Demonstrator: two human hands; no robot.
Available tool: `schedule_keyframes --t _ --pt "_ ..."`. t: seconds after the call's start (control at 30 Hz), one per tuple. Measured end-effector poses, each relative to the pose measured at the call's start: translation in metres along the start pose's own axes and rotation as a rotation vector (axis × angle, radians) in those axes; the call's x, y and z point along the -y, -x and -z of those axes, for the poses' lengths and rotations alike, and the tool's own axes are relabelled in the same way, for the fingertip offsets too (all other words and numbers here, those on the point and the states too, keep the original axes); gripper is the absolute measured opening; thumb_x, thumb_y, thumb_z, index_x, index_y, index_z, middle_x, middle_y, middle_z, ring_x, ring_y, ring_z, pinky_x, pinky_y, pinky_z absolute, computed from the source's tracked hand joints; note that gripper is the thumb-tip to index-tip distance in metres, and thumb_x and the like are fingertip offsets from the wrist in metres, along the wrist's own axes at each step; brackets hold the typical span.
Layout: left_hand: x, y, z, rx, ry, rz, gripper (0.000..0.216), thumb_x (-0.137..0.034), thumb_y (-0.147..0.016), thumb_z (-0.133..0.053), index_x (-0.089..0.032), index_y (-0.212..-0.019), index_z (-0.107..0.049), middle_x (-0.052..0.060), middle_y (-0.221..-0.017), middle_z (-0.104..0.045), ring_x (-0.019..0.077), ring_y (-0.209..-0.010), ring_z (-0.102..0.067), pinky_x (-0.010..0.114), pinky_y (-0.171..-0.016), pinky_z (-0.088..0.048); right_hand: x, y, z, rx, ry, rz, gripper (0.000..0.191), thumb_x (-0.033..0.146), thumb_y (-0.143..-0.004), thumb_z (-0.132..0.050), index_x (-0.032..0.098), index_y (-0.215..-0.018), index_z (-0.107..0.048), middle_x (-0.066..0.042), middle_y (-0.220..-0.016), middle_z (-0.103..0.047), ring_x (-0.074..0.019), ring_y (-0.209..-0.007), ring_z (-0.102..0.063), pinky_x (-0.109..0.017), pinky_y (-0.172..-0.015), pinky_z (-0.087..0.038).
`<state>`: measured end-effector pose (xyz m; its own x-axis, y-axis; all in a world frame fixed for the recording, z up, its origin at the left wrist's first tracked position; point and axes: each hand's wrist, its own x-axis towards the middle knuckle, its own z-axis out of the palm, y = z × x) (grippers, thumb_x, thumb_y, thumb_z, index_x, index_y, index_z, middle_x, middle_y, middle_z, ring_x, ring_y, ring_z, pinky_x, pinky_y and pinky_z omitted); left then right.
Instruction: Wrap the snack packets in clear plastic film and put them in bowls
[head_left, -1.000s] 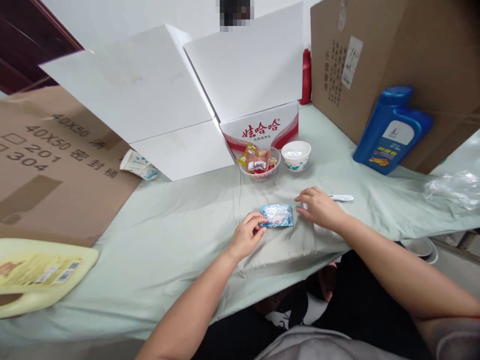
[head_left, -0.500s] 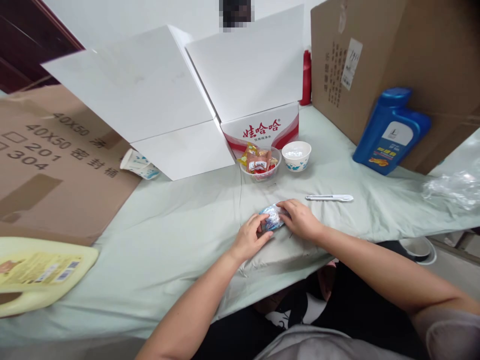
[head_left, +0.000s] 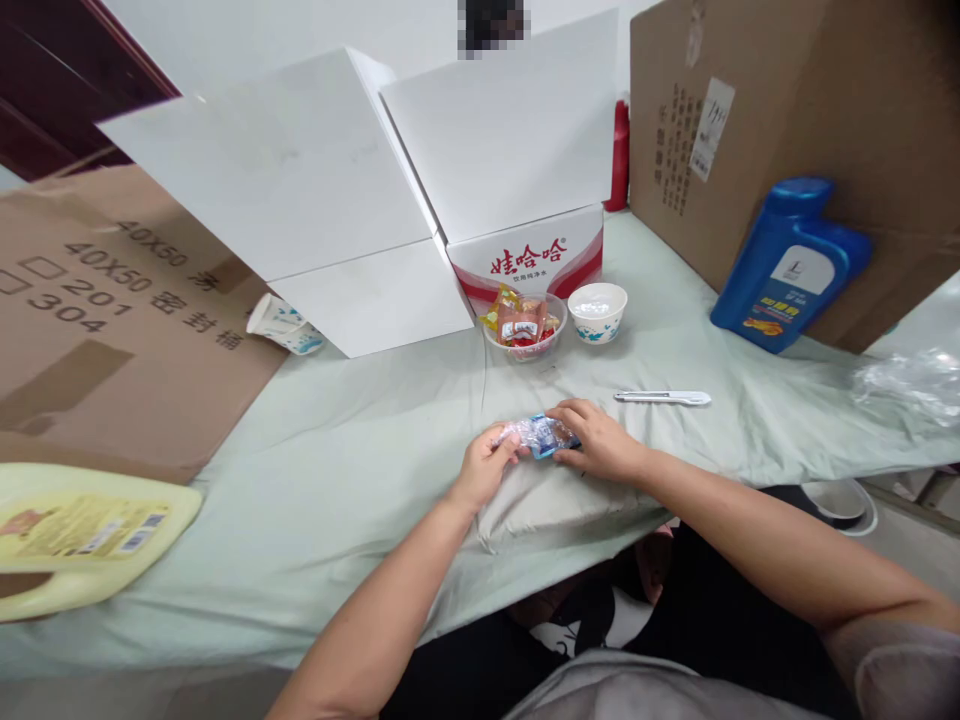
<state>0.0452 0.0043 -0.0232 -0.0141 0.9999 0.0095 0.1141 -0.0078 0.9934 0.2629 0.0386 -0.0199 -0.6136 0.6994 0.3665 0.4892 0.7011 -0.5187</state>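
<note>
A small blue packet (head_left: 543, 440) with clear plastic film (head_left: 520, 434) at its left side is between my hands near the table's front edge. My left hand (head_left: 484, 468) pinches the film between thumb and fingers. Over the packet's right end, my right hand (head_left: 600, 442) is closed, thumb below and fingers on top. The packet's right end is partly hidden by those fingers. Beyond the hands stand a clear plastic bowl (head_left: 556, 345) of wrapped snacks and a white paper bowl (head_left: 598, 325) with a blue pattern. A white utility knife (head_left: 663, 398) lies to the right.
White boxes (head_left: 405, 300) stand at the back, with a paper cup (head_left: 285, 326) tipped beside them. Cardboard boxes (head_left: 112, 400) flank both sides. A blue bottle (head_left: 787, 270) and crumpled plastic (head_left: 915, 385) are at right, a yellow jug (head_left: 90, 545) at left.
My left hand has shifted left, drawing the plastic film out from the packet. More of the blue packet shows. My right hand stays nearly in place on its right end.
</note>
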Motion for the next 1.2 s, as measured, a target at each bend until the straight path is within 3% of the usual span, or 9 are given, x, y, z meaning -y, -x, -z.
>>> schedule_keyframes --t 0.07,0.2,0.33,0.5,0.67,0.87,1.07,1.13,1.2 --pt "-0.001 -0.002 0.005 -0.076 0.060 0.027 0.035 -0.048 -0.071 -0.071 -0.015 -0.081 -0.067 0.003 -0.069 -0.066 0.0146 -0.063 -0.058 0.026 -0.058 -0.046 -0.005 -0.002 0.005 0.087 0.095 -0.022 0.044 0.026 -0.080 -0.072 0.019 -0.121 -0.061 -0.015 -0.119 -0.059 -0.0282 -0.110 -0.056 -0.043 -0.092 -0.047" --pt "-0.005 -0.005 0.014 -0.177 0.116 0.019 0.028 -0.040 -0.066 -0.074 -0.017 -0.073 -0.060 0.001 -0.068 -0.064 0.0120 -0.061 -0.057 0.024 -0.058 -0.045 -0.004 -0.003 0.014 0.121 0.046 -0.071 0.012 0.021 -0.090 -0.058 0.019 -0.094 -0.069 -0.008 -0.093 -0.065 -0.0195 -0.087 -0.062 -0.031 -0.079 -0.047" --pt "-0.010 -0.005 0.013 -0.204 0.155 0.007 0.036 -0.033 -0.058 -0.079 -0.018 -0.065 -0.046 -0.003 -0.068 -0.061 0.0075 -0.056 -0.052 0.021 -0.055 -0.042 -0.003 -0.003 0.020 -0.018 -0.133 -0.191 0.010 0.019 -0.087 -0.057 0.019 -0.082 -0.065 -0.004 -0.085 -0.066 -0.0159 -0.078 -0.061 -0.028 -0.075 -0.046" --pt "-0.015 -0.006 0.015 -0.247 0.192 -0.003 0.042 -0.035 -0.056 -0.081 -0.020 -0.082 -0.051 -0.006 -0.069 -0.058 0.0073 -0.056 -0.055 0.019 -0.055 -0.043 -0.013 -0.005 0.027 -0.206 -0.374 -0.330 0.018 0.037 -0.082 -0.059 0.020 -0.077 -0.059 0.000 -0.070 -0.062 -0.0144 -0.064 -0.056 -0.026 -0.062 -0.044" --pt "-0.013 -0.012 0.029 -0.325 0.143 0.032 0.041 -0.040 -0.057 -0.080 -0.020 -0.082 -0.055 -0.005 -0.066 -0.057 0.0068 -0.054 -0.054 0.018 -0.052 -0.041 -0.031 -0.004 0.039 -0.371 -0.561 -0.538 0.032 0.052 -0.080 -0.058 0.021 -0.078 -0.052 0.002 -0.061 -0.057 -0.0141 -0.057 -0.057 -0.026 -0.056 -0.046" --pt "-0.009 -0.018 0.045 -0.398 0.041 0.034 0.040 -0.051 -0.064 -0.072 -0.019 -0.081 -0.055 -0.004 -0.066 -0.059 0.0065 -0.048 -0.051 0.019 -0.048 -0.039 -0.039 0.005 0.061 -0.144 -0.067 -0.670 0.013 0.028 -0.077 -0.055 0.021 -0.067 -0.052 0.001 -0.063 -0.060 -0.0141 -0.059 -0.056 -0.025 -0.054 -0.038" --pt "0.004 -0.025 0.062 -0.385 -0.197 0.090 0.025 -0.039 -0.064 -0.073 -0.019 -0.069 -0.057 -0.004 -0.054 -0.055 0.0099 -0.044 -0.048 0.021 -0.046 -0.037 -0.033 0.019 0.071 0.219 0.282 -0.679 0.009 0.024 -0.077 -0.053 0.022 -0.068 -0.056 -0.004 -0.071 -0.064 -0.0199 -0.066 -0.057 -0.029 -0.056 -0.035" --pt "0.005 -0.025 0.066 -0.417 -0.288 0.068 0.021 -0.035 -0.065 -0.073 -0.020 -0.069 -0.059 -0.002 -0.057 -0.057 0.0128 -0.051 -0.052 0.023 -0.050 -0.041 -0.033 0.022 0.072 0.200 0.312 -0.638 0.008 0.025 -0.077 -0.056 0.020 -0.082 -0.060 -0.007 -0.082 -0.066 -0.0232 -0.074 -0.061 -0.032 -0.062 -0.041" --pt "0.001 -0.024 0.068 -0.484 -0.356 0.013 0.020 -0.034 -0.068 -0.072 -0.021 -0.079 -0.062 0.001 -0.074 -0.062 0.0164 -0.067 -0.059 0.026 -0.061 -0.046 -0.033 0.022 0.070 0.068 0.284 -0.521 0.025 0.029 -0.078 -0.061 0.017 -0.100 -0.061 -0.011 -0.097 -0.066 -0.0270 -0.089 -0.062 -0.037 -0.075 -0.047"
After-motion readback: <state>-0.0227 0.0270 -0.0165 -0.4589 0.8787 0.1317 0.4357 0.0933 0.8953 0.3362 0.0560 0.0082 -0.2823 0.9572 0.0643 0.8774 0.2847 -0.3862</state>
